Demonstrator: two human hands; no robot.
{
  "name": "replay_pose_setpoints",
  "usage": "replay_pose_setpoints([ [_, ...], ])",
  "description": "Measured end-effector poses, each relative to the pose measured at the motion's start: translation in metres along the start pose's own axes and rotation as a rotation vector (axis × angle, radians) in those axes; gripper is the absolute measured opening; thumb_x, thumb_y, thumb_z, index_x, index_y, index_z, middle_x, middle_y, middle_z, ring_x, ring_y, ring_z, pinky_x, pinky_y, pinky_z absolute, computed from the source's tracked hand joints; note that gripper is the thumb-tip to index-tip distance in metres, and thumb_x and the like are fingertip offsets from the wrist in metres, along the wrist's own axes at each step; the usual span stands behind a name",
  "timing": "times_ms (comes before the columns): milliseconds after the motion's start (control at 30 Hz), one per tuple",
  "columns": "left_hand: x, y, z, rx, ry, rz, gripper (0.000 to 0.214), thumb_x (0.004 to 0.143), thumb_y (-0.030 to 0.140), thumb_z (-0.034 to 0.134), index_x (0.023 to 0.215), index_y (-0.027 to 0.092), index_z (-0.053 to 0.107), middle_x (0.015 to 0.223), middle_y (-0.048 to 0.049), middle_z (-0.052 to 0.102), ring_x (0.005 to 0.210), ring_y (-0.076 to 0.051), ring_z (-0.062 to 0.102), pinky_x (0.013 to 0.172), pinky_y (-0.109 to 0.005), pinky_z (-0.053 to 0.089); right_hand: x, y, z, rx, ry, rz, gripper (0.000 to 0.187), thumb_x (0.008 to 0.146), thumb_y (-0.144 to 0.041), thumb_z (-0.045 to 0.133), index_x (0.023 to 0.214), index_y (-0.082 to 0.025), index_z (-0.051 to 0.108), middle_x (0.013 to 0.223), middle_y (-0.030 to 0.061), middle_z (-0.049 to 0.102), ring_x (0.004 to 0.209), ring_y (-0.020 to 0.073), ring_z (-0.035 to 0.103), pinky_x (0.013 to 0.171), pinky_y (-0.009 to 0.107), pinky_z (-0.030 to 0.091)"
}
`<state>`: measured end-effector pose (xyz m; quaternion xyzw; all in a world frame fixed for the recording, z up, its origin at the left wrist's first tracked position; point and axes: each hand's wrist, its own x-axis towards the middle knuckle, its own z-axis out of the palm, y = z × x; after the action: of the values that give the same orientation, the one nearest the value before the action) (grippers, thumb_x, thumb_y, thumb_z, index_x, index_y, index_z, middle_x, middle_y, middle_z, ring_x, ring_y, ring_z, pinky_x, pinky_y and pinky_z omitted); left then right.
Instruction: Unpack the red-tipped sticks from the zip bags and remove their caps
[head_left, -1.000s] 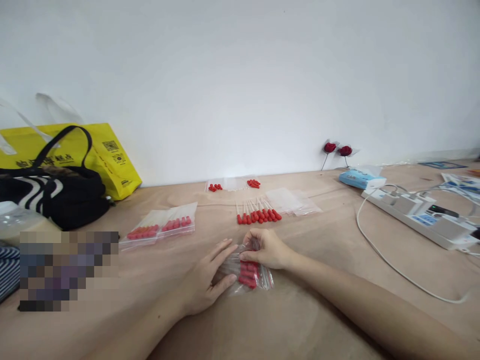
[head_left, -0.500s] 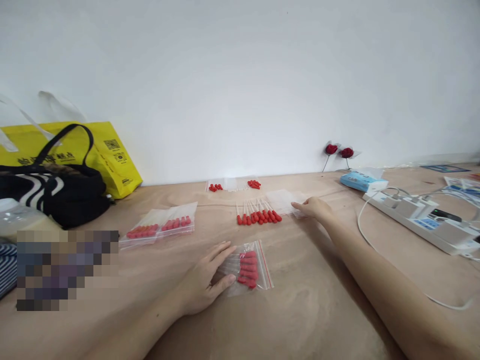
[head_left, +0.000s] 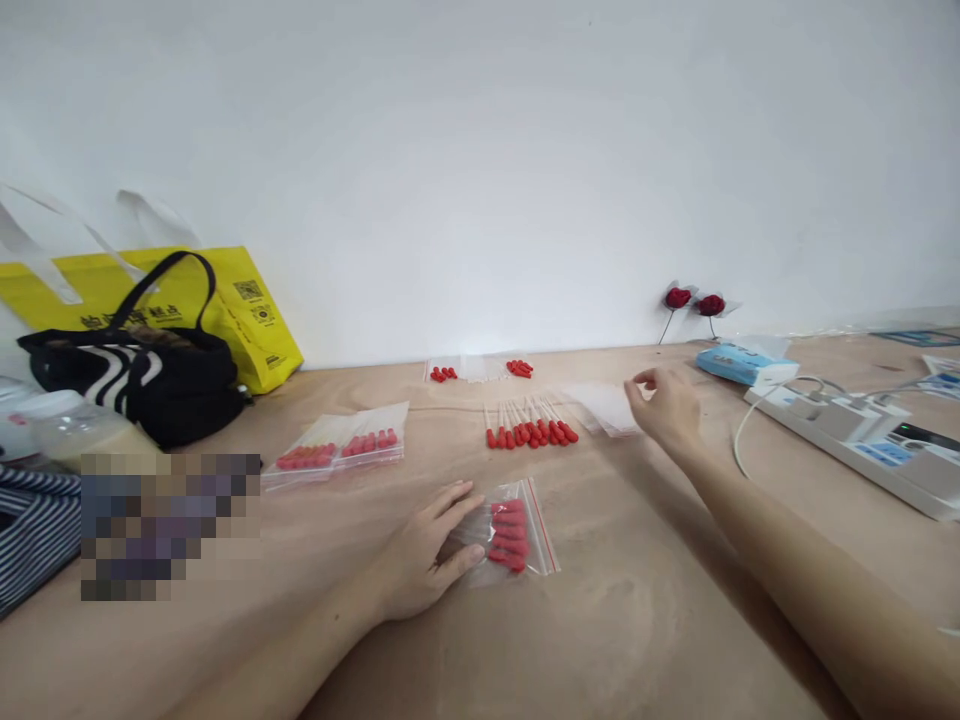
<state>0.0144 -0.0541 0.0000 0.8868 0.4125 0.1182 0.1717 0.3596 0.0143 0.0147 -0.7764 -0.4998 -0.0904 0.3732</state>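
Observation:
My left hand (head_left: 427,555) lies flat with its fingers spread on the left part of a clear zip bag (head_left: 517,535) filled with red-tipped droppers, near the middle of the table. My right hand (head_left: 667,405) is farther back on the right, with fingers curled and pinched at the right edge of a stack of empty clear bags (head_left: 604,408). Between the hands, a row of loose red-tipped droppers (head_left: 531,430) lies on the table. Two filled bags (head_left: 341,450) lie to the left.
A black striped handbag (head_left: 142,385) and a yellow bag (head_left: 247,305) stand at the back left. A white power strip (head_left: 862,440) with cables, a blue tissue pack (head_left: 739,362) and two red roses (head_left: 694,300) are at the right. Small red caps (head_left: 480,370) lie by the wall.
My right hand let go of the filled bag and reached back right to the stack of empty bags, where its fingers have now curled and lifted. My left hand stayed on the filled bag.

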Motion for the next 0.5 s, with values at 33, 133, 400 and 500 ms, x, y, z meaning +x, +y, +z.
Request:
replay_pose_setpoints([
  [33,-0.001,0.000,-0.001,0.004,-0.006,-0.016,0.047,0.084,0.040,0.041,0.128,0.023,0.040,0.139,-0.0074,0.033,0.125,-0.024,0.033,0.100,-0.043,0.033,-0.015,-0.009,0.000,0.092,-0.021,-0.091,0.022,0.076,-0.036,0.047,0.077,-0.018,0.059,0.076,0.0059,0.060,0.073,0.0183,0.056,0.066,0.028,0.039],
  [133,-0.003,-0.005,0.000,0.019,0.017,-0.038,0.048,0.084,0.042,0.041,0.128,0.024,0.039,0.139,-0.0067,0.032,0.126,-0.025,0.030,0.101,-0.045,0.031,-0.066,-0.034,-0.005,0.317,-0.293,-0.319,0.030,0.077,-0.043,0.047,0.060,-0.020,0.054,0.058,0.0001,0.055,0.057,0.0139,0.051,0.059,0.025,0.037],
  [400,0.008,0.007,-0.011,0.031,0.095,0.087,0.036,0.085,0.033,0.041,0.118,0.023,0.050,0.131,-0.0062,0.043,0.121,-0.022,0.038,0.099,-0.039,0.035,-0.123,-0.055,-0.014,0.417,-0.742,-0.489,0.019,0.077,-0.030,0.048,0.067,-0.022,0.062,0.065,-0.0005,0.062,0.067,0.0152,0.053,0.071,0.031,0.035],
  [500,0.026,0.022,-0.015,0.042,0.083,0.261,0.029,0.085,0.024,0.042,0.110,0.021,0.056,0.122,-0.0070,0.051,0.117,-0.019,0.042,0.098,-0.036,0.036,-0.122,-0.055,-0.012,0.426,-0.784,-0.488,0.018,0.077,-0.026,0.047,0.071,-0.023,0.063,0.069,-0.0004,0.062,0.070,0.0153,0.053,0.073,0.032,0.035],
])
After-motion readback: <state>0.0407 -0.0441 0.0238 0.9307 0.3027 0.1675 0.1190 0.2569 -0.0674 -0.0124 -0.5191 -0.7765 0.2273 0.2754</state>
